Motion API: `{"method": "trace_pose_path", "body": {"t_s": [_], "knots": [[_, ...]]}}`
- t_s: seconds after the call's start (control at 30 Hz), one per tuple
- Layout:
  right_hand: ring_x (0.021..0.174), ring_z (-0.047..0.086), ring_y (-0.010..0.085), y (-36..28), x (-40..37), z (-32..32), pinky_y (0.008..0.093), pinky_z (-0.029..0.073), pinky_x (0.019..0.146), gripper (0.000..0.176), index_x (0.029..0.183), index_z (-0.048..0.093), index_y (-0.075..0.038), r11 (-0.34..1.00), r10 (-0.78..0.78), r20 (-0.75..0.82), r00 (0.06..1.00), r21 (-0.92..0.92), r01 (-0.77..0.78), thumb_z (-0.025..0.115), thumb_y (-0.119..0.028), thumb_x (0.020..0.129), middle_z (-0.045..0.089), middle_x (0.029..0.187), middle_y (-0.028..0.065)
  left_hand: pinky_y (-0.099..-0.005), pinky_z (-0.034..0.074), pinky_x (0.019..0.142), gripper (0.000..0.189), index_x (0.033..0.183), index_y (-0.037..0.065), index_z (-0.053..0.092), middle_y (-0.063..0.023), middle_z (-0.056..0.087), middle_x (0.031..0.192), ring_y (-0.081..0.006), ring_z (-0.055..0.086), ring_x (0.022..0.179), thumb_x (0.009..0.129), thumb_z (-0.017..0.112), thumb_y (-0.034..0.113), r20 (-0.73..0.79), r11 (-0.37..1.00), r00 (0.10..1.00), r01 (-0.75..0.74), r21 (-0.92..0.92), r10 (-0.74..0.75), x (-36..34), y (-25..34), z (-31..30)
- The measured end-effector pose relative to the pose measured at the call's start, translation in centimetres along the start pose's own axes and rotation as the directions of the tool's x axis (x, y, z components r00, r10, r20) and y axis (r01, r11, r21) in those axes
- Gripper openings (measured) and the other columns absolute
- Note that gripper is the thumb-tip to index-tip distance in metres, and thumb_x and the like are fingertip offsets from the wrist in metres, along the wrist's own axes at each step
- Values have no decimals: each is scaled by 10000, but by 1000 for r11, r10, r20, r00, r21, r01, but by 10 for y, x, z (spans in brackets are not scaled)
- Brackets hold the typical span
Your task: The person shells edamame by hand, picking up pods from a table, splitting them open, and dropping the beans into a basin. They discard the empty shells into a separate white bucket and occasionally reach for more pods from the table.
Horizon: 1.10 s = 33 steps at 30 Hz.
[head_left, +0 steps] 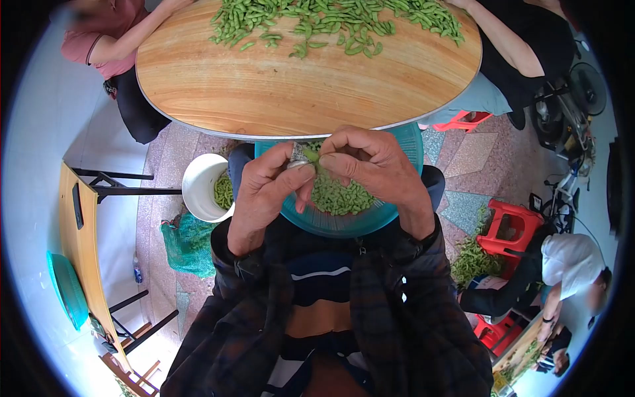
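Above a teal basket (410,149) on my lap, both my hands meet at one green pod (309,154). My left hand (270,188) is closed around the pod's left side, with something grey and shiny at its thumb and fingertips. The thumb and index finger of my right hand (377,165) pinch the pod's right end. Shelled green beans (340,195) lie in the basket below. Beyond my hands, many green pods (304,16) are spread over the far part of the wooden table (291,92).
A white bucket (197,187) with green contents stands left of my lap, beside a green mesh bag (188,245). People sit at the table's left and right sides. Red stools (509,228), leafy plants (473,258), another person and a bicycle are at right.
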State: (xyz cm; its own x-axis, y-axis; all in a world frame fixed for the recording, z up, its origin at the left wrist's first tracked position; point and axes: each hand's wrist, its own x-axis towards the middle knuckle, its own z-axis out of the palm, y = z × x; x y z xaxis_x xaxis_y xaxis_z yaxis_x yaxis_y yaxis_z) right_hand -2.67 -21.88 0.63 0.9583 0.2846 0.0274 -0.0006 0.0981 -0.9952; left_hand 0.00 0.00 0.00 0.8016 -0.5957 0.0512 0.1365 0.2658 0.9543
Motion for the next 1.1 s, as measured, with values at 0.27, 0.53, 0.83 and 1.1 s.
{"method": "trace_pose_path", "body": {"t_s": [0.27,0.53,0.83,1.1], "knots": [[770,639,155,-8,-8,12,276,505,649,207,1082,665,28,856,-258,-68,964,-478,195,732,-71,912,660,933,73,-233,454,564,115,1088,-32,621,-33,604,733,-89,553,607,1022,581,53,-85,999,995,-49,3,49,0,-10,6],[865,678,315,-12,-17,29,365,537,713,291,1154,674,25,689,-422,-120,898,-686,232,728,-36,875,670,1007,153,-219,445,577,103,1076,-14,625,-9,598,720,-69,542,622,1017,594,64,-174,996,984,-30,85,44,0,-9,17],[857,689,314,-2,-20,40,367,537,731,289,1170,675,45,756,-441,-237,865,-618,216,663,3,885,678,999,164,-214,443,559,57,1036,1,609,3,580,718,-54,533,623,1007,600,49,-202,977,976,-35,212,79,-4,-9,26],[778,670,238,0,-21,25,333,512,693,249,1132,690,50,866,-295,-190,936,-467,178,661,-16,893,661,904,137,-230,495,570,52,1006,-22,589,-22,576,768,-63,547,649,984,609,21,-145,941,980,-80,329,134,-5,-10,20]]}}
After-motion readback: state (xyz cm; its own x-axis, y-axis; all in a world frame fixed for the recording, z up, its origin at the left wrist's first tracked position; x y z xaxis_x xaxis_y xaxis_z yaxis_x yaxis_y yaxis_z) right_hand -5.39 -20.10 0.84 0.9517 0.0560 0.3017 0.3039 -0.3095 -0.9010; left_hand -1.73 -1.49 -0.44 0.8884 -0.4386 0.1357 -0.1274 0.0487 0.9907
